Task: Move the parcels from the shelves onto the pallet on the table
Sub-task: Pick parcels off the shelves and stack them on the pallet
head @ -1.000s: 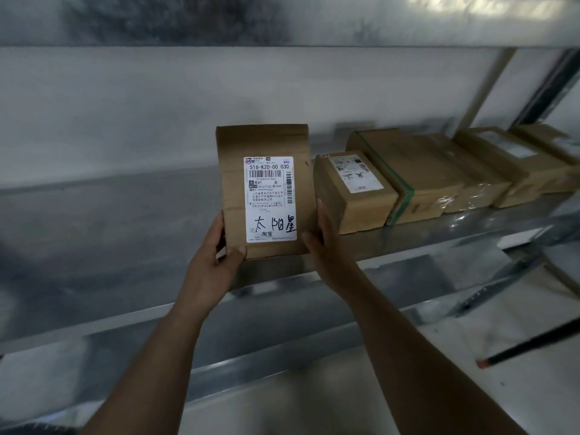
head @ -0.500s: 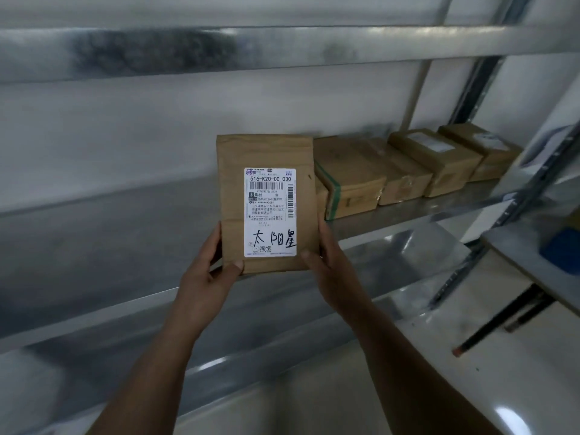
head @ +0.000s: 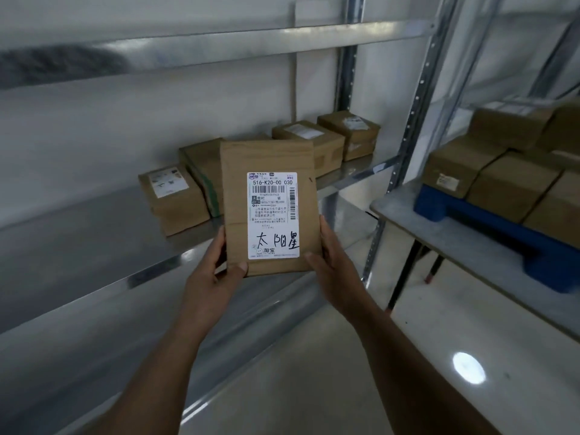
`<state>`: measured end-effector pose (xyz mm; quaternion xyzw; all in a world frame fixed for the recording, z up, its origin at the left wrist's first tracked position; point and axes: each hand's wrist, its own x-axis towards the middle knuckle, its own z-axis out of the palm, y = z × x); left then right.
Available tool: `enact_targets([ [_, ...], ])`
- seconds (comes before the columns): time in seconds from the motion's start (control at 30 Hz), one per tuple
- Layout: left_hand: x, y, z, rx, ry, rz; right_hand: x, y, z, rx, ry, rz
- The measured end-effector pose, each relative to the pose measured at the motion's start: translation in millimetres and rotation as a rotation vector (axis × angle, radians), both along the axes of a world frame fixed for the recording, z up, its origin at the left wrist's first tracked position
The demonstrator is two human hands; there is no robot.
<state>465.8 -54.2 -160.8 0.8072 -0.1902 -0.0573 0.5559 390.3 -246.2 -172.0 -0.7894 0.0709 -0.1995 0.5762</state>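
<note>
The left hand (head: 216, 271) grips the lower left corner of a flat brown parcel (head: 266, 186), thumb laid over its front face and fingers tucked behind. The right hand (head: 332, 265) grasps the lower right edge the same way, thumb tip on the front near the bottom corner. Both forearms reach up from the bottom of the frame, and the parcel stands upright in mid-frame, held in the air in front of the shelf.

Its white shipping label (head: 272, 215) reads "516-K20-00 030" above barcodes and small printed Chinese address lines too fine to make out; three handwritten characters, "太阳星", are inked in black across the lower part, with the "淘宝" mark beneath.

Behind it, on the metal shelf (head: 78, 246), more parcels sit in a row: a small carton (head: 172, 202) with a white sticker at left centre, a box with green tape (head: 204, 174) partly hidden by the held parcel, and two labelled cartons (head: 345, 136) further back toward the upright post (head: 414, 114).

On the right of the frame a table (head: 470, 246) carries a blue pallet (head: 502, 233) already stacked with brown boxes (head: 502, 171), some bearing blurred labels.
</note>
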Motion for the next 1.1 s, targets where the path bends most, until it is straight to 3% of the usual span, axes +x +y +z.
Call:
enact_targets([
  [0.5, -88, -198, -5, -0.026, 0.012, -0.380, -152, -150, -11, 0.048, 0.029, -0.392],
  [0.93, -113, -390, -14, -0.008, -0.064, -0.686, -213, -293, -8, 0.076, 0.048, -0.727],
  [1.1, -120, -474, -3, -0.055, -0.050, -0.790, -229, -357, 8, 0.026, -0.033, -0.897],
])
